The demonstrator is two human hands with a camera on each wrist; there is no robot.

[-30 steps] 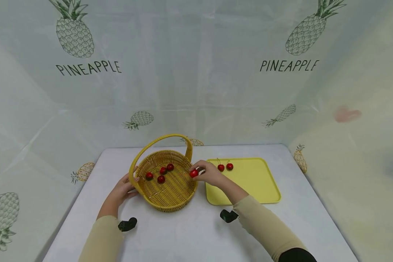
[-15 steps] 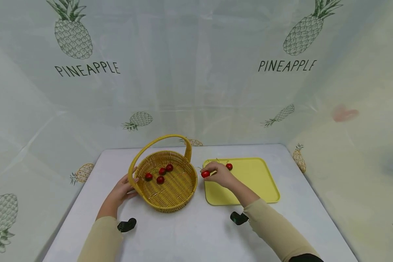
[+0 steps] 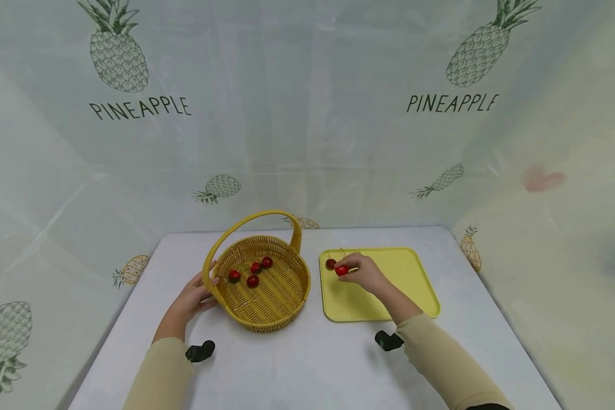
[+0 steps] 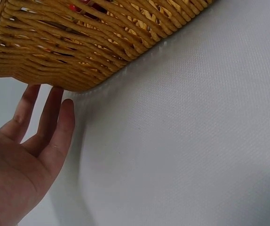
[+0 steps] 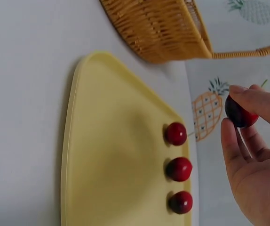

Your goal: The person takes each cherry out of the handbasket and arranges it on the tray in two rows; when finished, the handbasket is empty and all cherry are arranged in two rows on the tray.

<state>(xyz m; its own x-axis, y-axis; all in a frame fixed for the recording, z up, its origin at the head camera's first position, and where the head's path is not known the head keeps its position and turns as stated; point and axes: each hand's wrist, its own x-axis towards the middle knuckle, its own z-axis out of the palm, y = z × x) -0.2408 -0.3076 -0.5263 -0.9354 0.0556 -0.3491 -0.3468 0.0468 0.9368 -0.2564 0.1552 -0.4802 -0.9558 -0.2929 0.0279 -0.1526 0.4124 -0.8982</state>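
My left hand [image 3: 192,296] holds the left side of a round yellow-brown wicker basket [image 3: 266,307] by its handle base. In the left wrist view, several fingertips touch the lower basket wall [image 4: 55,56]. My right hand [image 3: 366,273] pinches a red cherry [image 3: 341,270] between thumb and fingers, raised over the left part of a yellow tray [image 3: 389,285]. The right wrist view shows this cherry [image 5: 241,113] dark on one side, with a green stem. Three cherries lie in a row along the tray's far edge, including a near one [image 5: 176,134]; the hand partly hides them in the head view.
Inside the basket lie several cherries [image 3: 253,281]. Its tall arched handle [image 3: 256,215] stands up over the far side. Basket and tray sit side by side on a white table [image 3: 307,364]. A pineapple-print sheet [image 3: 307,125] hangs behind.
My right hand has moved right, from the basket's right rim to over the tray, still pinching the cherry. The left hand and the basket have stayed in place.
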